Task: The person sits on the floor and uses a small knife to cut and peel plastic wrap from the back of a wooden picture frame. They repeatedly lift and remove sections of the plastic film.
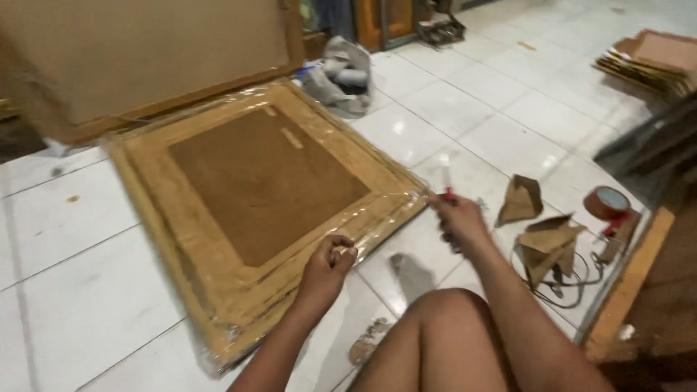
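The plastic-wrapped picture frame point(254, 210) lies flat on the white tiled floor point(501, 138), filling the left and centre of the view, its back panel facing up. The left hand point(330, 265), in the lower centre, is curled and seems to pinch the clear film at the frame's near edge; whether it truly grips the film or only presses on it cannot be told. The right hand point(457, 218), right of centre near the frame's right corner, is closed around a small cutter with a red part point(447, 185), blade pointing up and away. To work this edge well, the film likely wants to be kept taut by the pinching hand while the blade stays shallow and clear of those fingers and of the wood. Both forearms reach forward from the bottom of the view, over a raised bare knee point(443, 319). Folded cardboard corner pieces point(541, 229) and a roll of brown tape point(607, 203) lie at right.
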